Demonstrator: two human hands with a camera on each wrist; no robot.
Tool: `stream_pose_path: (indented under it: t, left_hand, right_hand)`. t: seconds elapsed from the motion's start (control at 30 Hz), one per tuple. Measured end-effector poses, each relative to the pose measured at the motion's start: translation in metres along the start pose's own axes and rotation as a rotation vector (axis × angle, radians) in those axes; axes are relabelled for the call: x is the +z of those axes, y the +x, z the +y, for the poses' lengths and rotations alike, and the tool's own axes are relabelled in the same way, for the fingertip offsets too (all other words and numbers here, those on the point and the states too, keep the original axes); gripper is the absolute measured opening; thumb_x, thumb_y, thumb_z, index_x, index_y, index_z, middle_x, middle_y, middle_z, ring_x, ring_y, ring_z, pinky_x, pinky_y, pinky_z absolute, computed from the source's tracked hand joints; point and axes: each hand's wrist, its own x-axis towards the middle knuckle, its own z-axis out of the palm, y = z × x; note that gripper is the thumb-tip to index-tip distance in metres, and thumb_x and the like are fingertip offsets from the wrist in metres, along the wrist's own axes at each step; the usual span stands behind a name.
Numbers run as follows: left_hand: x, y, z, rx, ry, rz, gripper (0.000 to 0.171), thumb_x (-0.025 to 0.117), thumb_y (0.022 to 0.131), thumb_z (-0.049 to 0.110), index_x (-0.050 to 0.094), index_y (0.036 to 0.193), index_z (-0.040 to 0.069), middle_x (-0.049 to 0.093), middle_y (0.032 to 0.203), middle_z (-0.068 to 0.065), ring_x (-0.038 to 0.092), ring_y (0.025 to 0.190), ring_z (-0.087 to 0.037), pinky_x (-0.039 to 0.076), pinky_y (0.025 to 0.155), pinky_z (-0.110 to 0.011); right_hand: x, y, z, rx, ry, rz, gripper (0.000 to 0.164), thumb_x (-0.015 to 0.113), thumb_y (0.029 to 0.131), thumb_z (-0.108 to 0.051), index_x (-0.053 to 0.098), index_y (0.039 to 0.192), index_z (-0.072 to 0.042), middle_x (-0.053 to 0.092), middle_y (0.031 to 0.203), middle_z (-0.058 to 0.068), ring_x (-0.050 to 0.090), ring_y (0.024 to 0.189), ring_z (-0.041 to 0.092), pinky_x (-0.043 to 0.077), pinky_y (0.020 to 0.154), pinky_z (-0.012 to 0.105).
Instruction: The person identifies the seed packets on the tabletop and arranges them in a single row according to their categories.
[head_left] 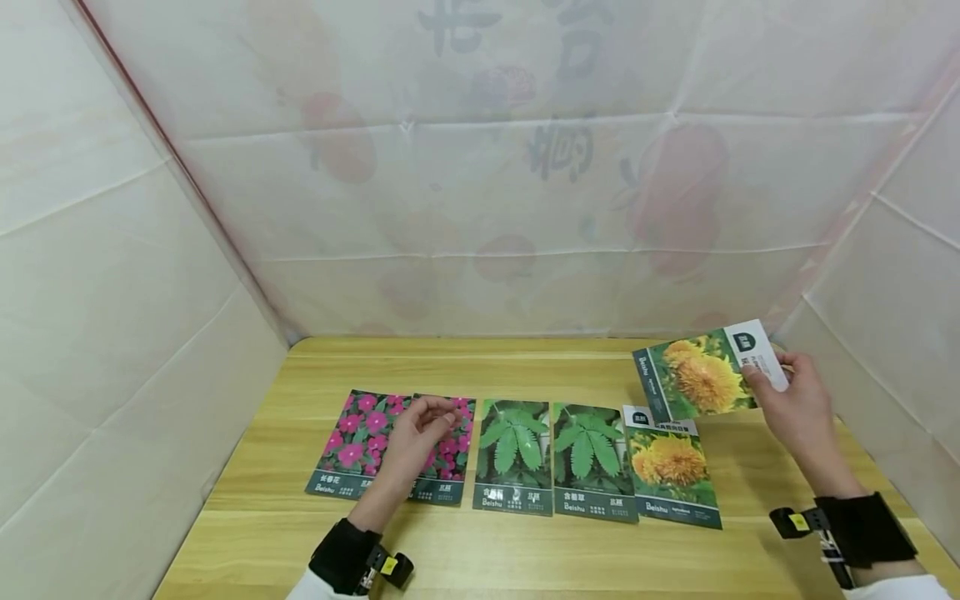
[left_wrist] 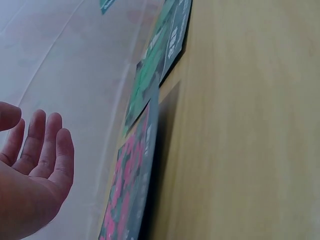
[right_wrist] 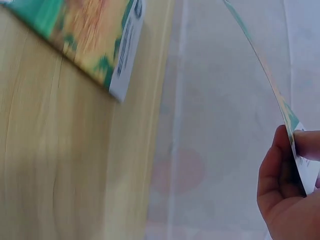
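In the head view my right hand (head_left: 802, 408) pinches a seed packet with a yellow sunflower picture (head_left: 701, 375), thumb on its front near the white end. The right wrist view shows this packet edge-on between thumb and fingers. It is raised and tilted over the far right of the table, overlapping a matching sunflower packet (head_left: 671, 467) that lies there. My left hand (head_left: 408, 437) hovers over two pink-flower packets (head_left: 367, 429) at the left, holding nothing, fingers loosely bent. Between the pink and sunflower packets lie two green-leaf packets, a left one (head_left: 513, 450) and a right one (head_left: 592, 454).
The packets lie side by side in a row across the wooden table (head_left: 525, 558). Pale fabric walls close in the table at the back (head_left: 465, 192), the left (head_left: 112, 333) and the right (head_left: 892, 333). Each wrist wears a black strap with a small camera.
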Motion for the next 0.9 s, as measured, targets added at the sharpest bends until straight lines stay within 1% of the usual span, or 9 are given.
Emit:
stream_pose_path:
  t: [0.1,0.17,0.23,0.37,0.5,0.63,0.73,0.83,0.9]
  left_hand:
    - [0.004,-0.001,0.004,-0.062,-0.011,0.004,0.027,0.062,0.104,0.009,0.06,0.127,-0.005,0.067,0.121,-0.021,0.062,0.118,-0.044,0.052,0.102,-0.049]
    - [0.005,-0.002,0.005,-0.087,-0.018,0.003,0.026,0.062,0.104,0.008,0.06,0.126,-0.005,0.067,0.121,-0.02,0.062,0.119,-0.043,0.052,0.103,-0.047]
    - [0.006,-0.002,0.005,-0.089,-0.015,0.003,0.025,0.062,0.104,0.007,0.06,0.126,-0.005,0.067,0.121,-0.021,0.062,0.119,-0.043,0.053,0.102,-0.045]
    - [0.007,-0.002,0.003,-0.068,-0.015,-0.01,0.025,0.062,0.104,0.008,0.061,0.125,-0.005,0.065,0.123,-0.025,0.061,0.119,-0.045,0.053,0.103,-0.044]
    - [0.009,-0.002,0.002,-0.058,-0.033,-0.026,0.023,0.062,0.104,0.008,0.061,0.124,-0.004,0.064,0.124,-0.025,0.059,0.121,-0.047,0.052,0.105,-0.046]
    - [0.013,-0.002,0.001,-0.057,-0.026,-0.029,0.023,0.063,0.104,0.009,0.062,0.124,-0.002,0.066,0.122,-0.021,0.064,0.118,-0.04,0.052,0.104,-0.046]
    - [0.017,-0.003,0.0,-0.03,-0.002,-0.052,0.026,0.063,0.104,0.013,0.061,0.125,-0.003,0.067,0.121,-0.019,0.066,0.114,-0.035,0.054,0.102,-0.047]
    - [0.021,-0.004,-0.002,0.023,0.03,-0.093,0.032,0.06,0.107,0.017,0.057,0.128,-0.006,0.065,0.122,-0.021,0.065,0.114,-0.034,0.054,0.1,-0.048]
    - [0.025,-0.003,-0.003,0.042,0.04,-0.11,0.036,0.059,0.107,0.02,0.055,0.13,-0.008,0.064,0.124,-0.025,0.065,0.115,-0.036,0.054,0.099,-0.049]
  right_hand:
    - [0.007,-0.003,-0.009,-0.038,0.034,-0.028,0.055,0.056,0.108,-0.024,0.034,0.137,0.017,0.054,0.12,0.046,0.049,0.075,-0.013,0.045,0.051,0.021]
    - [0.011,-0.005,-0.015,-0.056,0.051,-0.051,0.054,0.057,0.107,-0.023,0.034,0.136,0.016,0.056,0.119,0.046,0.052,0.074,-0.012,0.046,0.051,0.023]
    - [0.015,-0.007,-0.02,-0.07,0.05,-0.065,0.052,0.058,0.107,-0.023,0.036,0.135,0.015,0.058,0.118,0.045,0.053,0.073,-0.011,0.047,0.051,0.024]
    - [0.025,-0.009,-0.031,-0.092,0.044,-0.097,0.051,0.059,0.107,-0.024,0.04,0.133,0.015,0.059,0.117,0.044,0.054,0.075,-0.01,0.048,0.052,0.024]
    - [0.036,-0.012,-0.04,-0.115,0.055,-0.123,0.048,0.061,0.106,-0.022,0.042,0.131,0.014,0.061,0.114,0.041,0.055,0.075,-0.008,0.049,0.054,0.023]
    - [0.048,-0.015,-0.048,-0.117,0.094,-0.169,0.046,0.062,0.106,-0.02,0.042,0.13,0.013,0.062,0.113,0.039,0.058,0.076,-0.003,0.052,0.057,0.025]
    - [0.055,-0.017,-0.056,-0.109,0.112,-0.213,0.047,0.062,0.106,-0.022,0.041,0.131,0.012,0.062,0.114,0.037,0.062,0.078,0.004,0.054,0.058,0.028]
    - [0.06,-0.019,-0.064,-0.097,0.124,-0.25,0.049,0.062,0.106,-0.023,0.04,0.133,0.011,0.062,0.116,0.036,0.064,0.081,0.013,0.054,0.058,0.028]
    - [0.064,-0.02,-0.068,-0.092,0.136,-0.269,0.05,0.062,0.106,-0.024,0.04,0.135,0.011,0.061,0.118,0.036,0.065,0.084,0.019,0.054,0.059,0.028]
